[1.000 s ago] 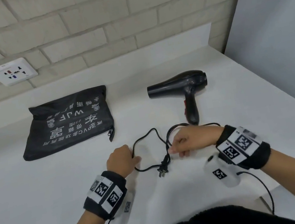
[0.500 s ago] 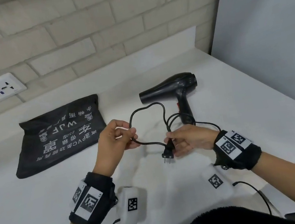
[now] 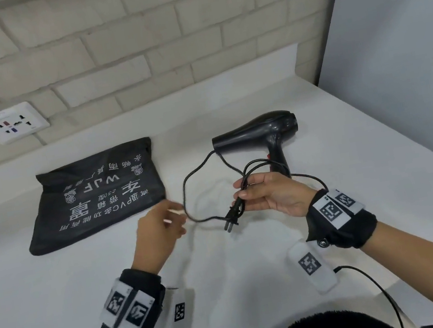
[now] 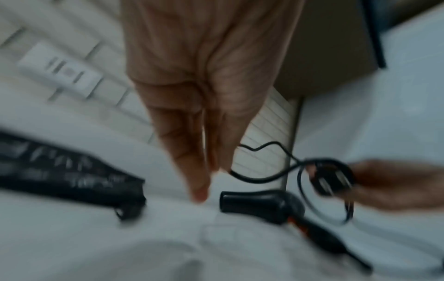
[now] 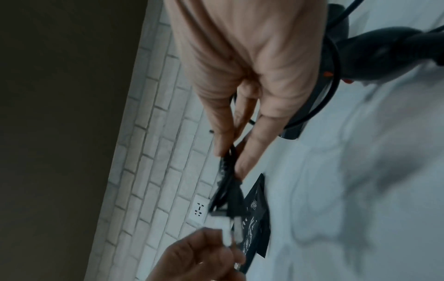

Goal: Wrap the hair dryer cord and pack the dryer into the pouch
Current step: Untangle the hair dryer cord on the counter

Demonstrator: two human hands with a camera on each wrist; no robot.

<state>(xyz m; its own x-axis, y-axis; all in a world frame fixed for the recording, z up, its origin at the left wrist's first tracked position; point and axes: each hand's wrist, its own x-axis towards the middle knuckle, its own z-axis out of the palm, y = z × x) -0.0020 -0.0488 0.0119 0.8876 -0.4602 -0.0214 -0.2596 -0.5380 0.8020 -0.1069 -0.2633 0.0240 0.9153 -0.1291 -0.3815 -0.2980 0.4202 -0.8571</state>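
Black cord (image 3: pixel 200 192) partly looped, pinched with plug (image 3: pixel 233 214) in right hand (image 3: pixel 270 197); left hand (image 3: pixel 158 232) released, blurred. Dryer (image 3: pixel 261 130) far right, unpacked; pouch (image 3: pixel 96 193) flat, far left.

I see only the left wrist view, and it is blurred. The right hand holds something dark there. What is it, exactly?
Observer: In the head view, the right hand grips gathered loops of the cord, and the plug hangs below its fingers.
Operator: Is the cord wound around the dryer?
Observer: No. The hair dryer lies on the counter, and the cord only trails from its handle to that hand.
Operator: Does the left hand hold the cord?
Observer: The left hand is beside one big loose loop. Its fingers are blurred, so I cannot tell whether they touch it.
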